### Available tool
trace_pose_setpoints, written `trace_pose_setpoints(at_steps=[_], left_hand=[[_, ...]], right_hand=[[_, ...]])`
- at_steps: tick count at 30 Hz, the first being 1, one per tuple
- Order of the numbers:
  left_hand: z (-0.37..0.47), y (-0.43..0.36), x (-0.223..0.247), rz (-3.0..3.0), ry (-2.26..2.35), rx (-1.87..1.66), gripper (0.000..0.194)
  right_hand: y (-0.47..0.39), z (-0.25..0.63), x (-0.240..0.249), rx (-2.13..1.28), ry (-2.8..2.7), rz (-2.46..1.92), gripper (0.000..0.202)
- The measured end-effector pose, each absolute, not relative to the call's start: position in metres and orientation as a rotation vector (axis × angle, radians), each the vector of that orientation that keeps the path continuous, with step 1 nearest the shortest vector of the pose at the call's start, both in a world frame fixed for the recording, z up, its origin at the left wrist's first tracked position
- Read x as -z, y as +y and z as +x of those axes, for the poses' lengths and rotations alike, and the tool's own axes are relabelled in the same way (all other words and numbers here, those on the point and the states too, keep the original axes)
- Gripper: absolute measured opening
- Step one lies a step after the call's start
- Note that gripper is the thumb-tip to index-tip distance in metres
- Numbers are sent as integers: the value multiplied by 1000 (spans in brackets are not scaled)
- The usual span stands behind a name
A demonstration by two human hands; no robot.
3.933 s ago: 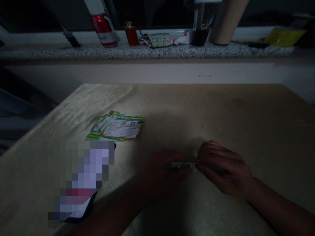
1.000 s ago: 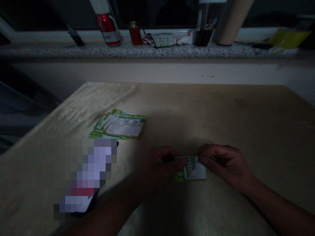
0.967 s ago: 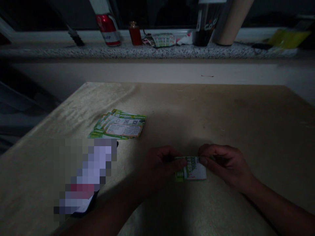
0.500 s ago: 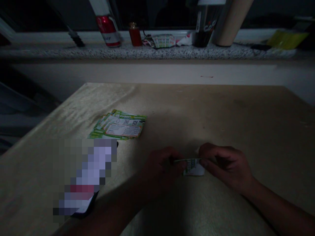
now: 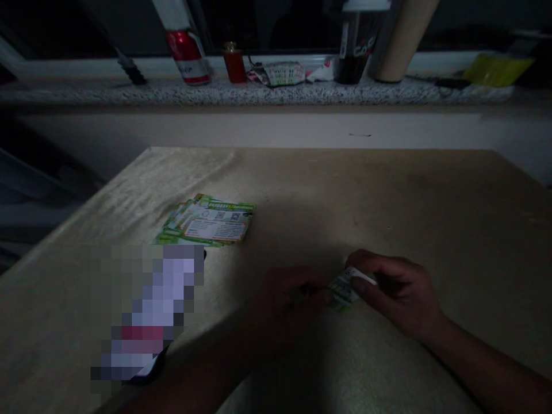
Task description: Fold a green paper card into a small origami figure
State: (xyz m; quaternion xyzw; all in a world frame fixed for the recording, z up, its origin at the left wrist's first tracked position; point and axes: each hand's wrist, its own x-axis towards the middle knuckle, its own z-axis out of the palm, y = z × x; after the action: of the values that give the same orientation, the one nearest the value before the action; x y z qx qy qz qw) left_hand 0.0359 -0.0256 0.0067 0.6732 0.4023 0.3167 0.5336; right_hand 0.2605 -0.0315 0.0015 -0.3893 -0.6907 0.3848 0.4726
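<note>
The room is dim. My left hand (image 5: 287,299) and my right hand (image 5: 394,290) meet low over a beige table (image 5: 388,195). Both pinch one small green-and-white paper card (image 5: 344,287), folded and tilted between the fingertips. My left fingers hold its left edge, my right fingers cover its right part. A fanned stack of similar green cards (image 5: 207,221) lies flat on the table, up and to the left of my hands.
A phone (image 5: 149,313) with a blurred lit screen lies at the table's left front. Behind the table runs a speckled stone ledge (image 5: 259,92) with a red can (image 5: 187,54), a small red bottle (image 5: 234,62), wrappers, a dark cup (image 5: 356,46) and a cardboard tube (image 5: 399,40).
The card faced me flat one second ago. It has since been folded smaller and turned edge-up between my fingers. Both hands stayed in place.
</note>
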Motion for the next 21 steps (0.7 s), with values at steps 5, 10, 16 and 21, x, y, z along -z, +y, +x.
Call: trace_pose_setpoints(at_steps=[5,10,16,21], left_hand=[[39,-27,-5,1717,920,-784,12],[43,-27,-12,1947,893,-862,6],[49,-25,-13,2092,813,-1122,1],[51,-24,-14,2195,799,-1190,4]], right_hand=[[-30,261,0,-902,-1726,-958,8],[-28,259,-3,-821,-1790,-920,11],[-23,251,-11,-584,-1956,-755,16],[-24,248,-14,-484,-1981,-715,17]])
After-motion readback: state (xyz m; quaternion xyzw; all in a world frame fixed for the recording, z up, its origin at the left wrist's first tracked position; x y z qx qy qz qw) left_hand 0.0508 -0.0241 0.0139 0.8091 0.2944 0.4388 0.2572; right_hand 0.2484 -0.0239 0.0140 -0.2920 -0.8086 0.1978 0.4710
